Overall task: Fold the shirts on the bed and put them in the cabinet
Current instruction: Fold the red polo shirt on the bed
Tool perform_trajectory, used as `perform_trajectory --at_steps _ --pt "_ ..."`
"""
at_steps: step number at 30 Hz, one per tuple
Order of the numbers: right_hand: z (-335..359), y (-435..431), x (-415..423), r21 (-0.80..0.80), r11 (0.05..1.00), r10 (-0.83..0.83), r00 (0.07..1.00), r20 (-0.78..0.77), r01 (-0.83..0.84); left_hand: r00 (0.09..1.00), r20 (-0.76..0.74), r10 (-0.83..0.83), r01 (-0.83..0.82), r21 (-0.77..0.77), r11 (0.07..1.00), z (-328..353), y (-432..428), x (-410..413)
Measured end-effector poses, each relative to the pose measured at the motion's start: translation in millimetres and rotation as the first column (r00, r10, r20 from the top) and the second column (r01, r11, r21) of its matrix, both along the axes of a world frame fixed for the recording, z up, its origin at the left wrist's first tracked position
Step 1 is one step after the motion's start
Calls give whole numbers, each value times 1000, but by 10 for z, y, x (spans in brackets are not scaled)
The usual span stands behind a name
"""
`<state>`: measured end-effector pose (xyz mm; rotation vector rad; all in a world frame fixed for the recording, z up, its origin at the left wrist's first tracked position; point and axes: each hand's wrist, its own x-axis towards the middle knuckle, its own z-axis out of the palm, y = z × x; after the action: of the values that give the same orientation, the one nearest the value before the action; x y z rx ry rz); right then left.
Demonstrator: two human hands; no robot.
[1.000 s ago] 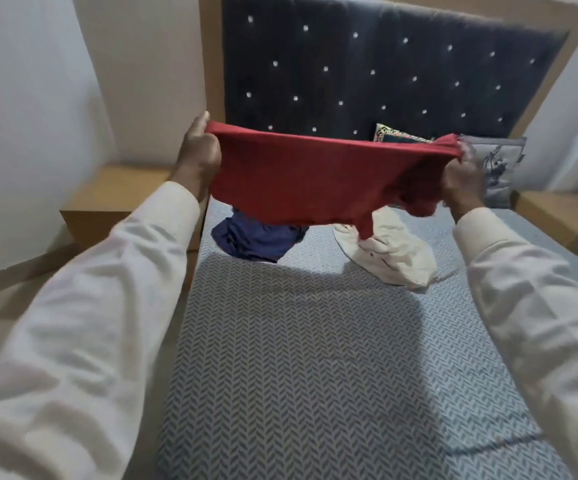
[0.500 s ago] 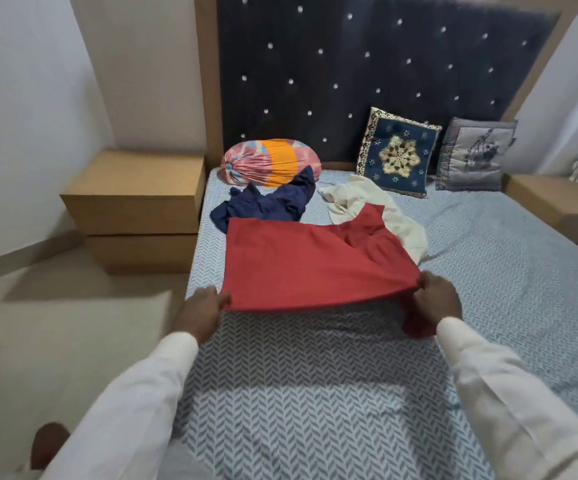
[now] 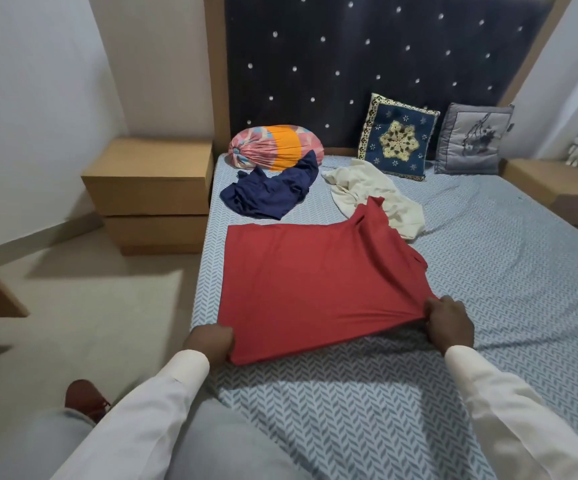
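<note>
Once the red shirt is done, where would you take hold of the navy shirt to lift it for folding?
Probably its near edge, reaching from the foot of the bed. The navy shirt lies crumpled, its far end against the striped bolster, so the near side is the open one.

**Bed and what lies on it**

I see the bed (image 3: 488, 271) covered in a grey-blue herringbone sheet, and 6 things lie on it. A red shirt (image 3: 308, 282) is spread flat near the left edge, its near hem lifted slightly. Beyond it, a navy shirt (image 3: 270, 192) lies crumpled, its far end touching a pink-and-orange bolster (image 3: 273, 150) at the headboard. A cream shirt (image 3: 370, 192) lies bunched to the right, its near edge under the red shirt's far corner. 2 cushions, 1 blue embroidered (image 3: 396, 142) and 1 grey (image 3: 471, 142), lean upright against the headboard.
</note>
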<state>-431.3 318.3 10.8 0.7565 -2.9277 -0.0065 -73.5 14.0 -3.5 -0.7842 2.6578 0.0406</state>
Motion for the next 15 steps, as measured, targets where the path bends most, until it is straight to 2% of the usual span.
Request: perform_trajectory --at_steps 5,9,12,15 --pt "-115 384 349 -93 995 20 999 -35 -23 993 103 -58 65 -64 996 -65 319 227" --pt "-203 681 611 -197 980 22 998 -63 -34 989 127 -80 93 -105 990 -88 502 378" --pt "-223 841 778 -308 951 -61 995 -74 35 987 136 -80 100 -141 985 -71 609 453" --pt "-293 926 953 -364 923 -138 990 -2 128 982 174 -68 90 -125 988 -66 663 460"
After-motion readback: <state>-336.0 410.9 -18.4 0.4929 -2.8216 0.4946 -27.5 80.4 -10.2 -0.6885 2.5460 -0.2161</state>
